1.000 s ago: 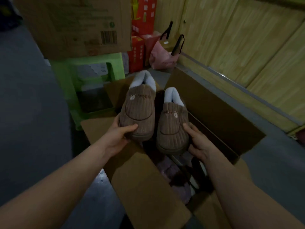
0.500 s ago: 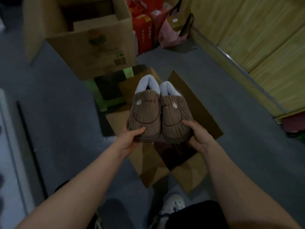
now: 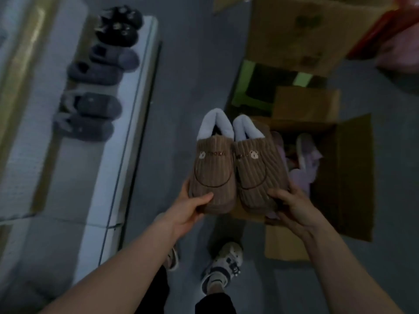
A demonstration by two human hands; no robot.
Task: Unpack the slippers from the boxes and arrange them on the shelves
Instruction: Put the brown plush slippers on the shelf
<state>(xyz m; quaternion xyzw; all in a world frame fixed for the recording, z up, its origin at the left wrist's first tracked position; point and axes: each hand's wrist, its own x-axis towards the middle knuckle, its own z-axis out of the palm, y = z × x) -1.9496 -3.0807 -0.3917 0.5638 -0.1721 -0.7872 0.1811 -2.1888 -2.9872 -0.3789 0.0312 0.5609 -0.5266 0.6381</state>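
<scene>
Grey floor [image 3: 199, 75] separates a white shelf [image 3: 79, 177], well left of the open cardboard box [image 3: 344, 182], from the box itself. Dark slippers [image 3: 90, 109] line the shelf. At the box's left edge, a pair of brown ribbed slippers [image 3: 213, 173] is held side by side, the left hand [image 3: 188, 211] and right hand [image 3: 292, 207] each curled round one toe.

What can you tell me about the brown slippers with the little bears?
The brown slippers are a matching pair, side by side and touching, toes toward the person. They look like soft ribbed corduroy, with pale fluffy cuffs at the heels, a small bear face on each, and a dark curved line across the toe. The left hand grips one toe and the right hand the other, thumbs on top, holding them in the air by an open box.
</scene>
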